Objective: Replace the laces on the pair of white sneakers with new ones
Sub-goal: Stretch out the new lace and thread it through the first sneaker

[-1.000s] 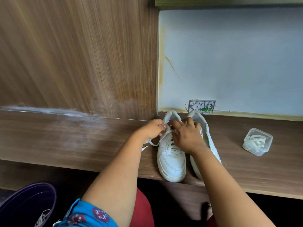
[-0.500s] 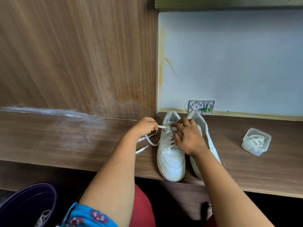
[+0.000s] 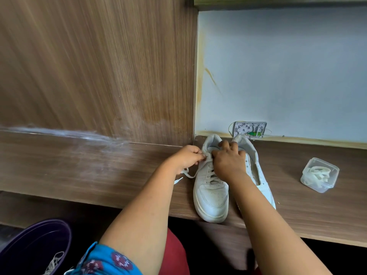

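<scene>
Two white sneakers stand side by side on the wooden desk (image 3: 99, 171), toes toward me. The left sneaker (image 3: 211, 197) is laced partway up with a white lace (image 3: 186, 174) whose loose end trails onto the desk at its left. My left hand (image 3: 187, 156) pinches that lace beside the top eyelets. My right hand (image 3: 228, 161) rests over the tongue with fingers curled at the top eyelets; whether it holds the lace is hidden. The right sneaker (image 3: 256, 167) shows no lace and is partly covered by my right forearm.
A small clear plastic box (image 3: 319, 174) with coiled white laces sits on the desk at the right. A dark purple bin (image 3: 33, 247) holding a loose lace stands on the floor at lower left. A wood panel and a pale wall with a small socket plate (image 3: 250, 130) back the desk.
My left hand, which had drawn the lace out to the left, has come back to the sneaker's top eyelets. My right hand stayed over the tongue.
</scene>
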`<state>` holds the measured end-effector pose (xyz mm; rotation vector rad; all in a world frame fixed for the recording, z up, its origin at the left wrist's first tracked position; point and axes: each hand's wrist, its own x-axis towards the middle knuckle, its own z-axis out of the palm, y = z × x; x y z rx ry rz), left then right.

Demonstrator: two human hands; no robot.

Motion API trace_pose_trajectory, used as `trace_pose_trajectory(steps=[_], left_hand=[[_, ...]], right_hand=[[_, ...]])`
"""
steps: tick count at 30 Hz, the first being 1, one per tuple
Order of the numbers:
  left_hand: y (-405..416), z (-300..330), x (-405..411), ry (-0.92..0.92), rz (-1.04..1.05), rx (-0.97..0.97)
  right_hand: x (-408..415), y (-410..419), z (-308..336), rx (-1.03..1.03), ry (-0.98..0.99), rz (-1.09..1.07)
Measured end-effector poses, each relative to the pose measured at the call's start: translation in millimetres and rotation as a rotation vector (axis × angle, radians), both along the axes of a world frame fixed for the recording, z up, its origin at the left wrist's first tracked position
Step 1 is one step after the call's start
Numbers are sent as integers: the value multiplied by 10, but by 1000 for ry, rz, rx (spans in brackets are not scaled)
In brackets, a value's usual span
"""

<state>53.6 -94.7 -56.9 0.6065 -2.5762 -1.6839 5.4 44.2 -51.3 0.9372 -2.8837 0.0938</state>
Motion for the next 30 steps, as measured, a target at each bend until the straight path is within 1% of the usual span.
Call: trace_pose_trajectory(steps=[2,4,6,9,13,16,18,20,22,28,30], left_hand=[[-26,-9,11,5,15,50],[-10,28,26,-8,52,184],[34,75,35,-73,91,284],[106,65,19,-118,115,297],[134,68,20,-101,139,328],[111,71,34,-56,137,247],[72,77,37,32,122,157],[29,81,26,113,117,49],[27,93,18,148,131,-59],[11,84,19,134,102,-284],[-17,65,26,101,90,-279]], right_hand=[[-51,0,-40,-72,-96,-12],[-88,-12,-77,-163,-150,-24],[-126,-21,-92,-289,-202,-25],[-167,7,-96,-399,-256,-33],[-158,56,-37,-449,-322,-21],[-150,84,24,-382,-322,24],[-132,80,69,-336,-283,40],[-107,71,110,-359,-265,19],[-99,74,131,-367,-253,-1],[-93,89,56,-248,-249,94],[-84,77,25,-263,-245,90]])
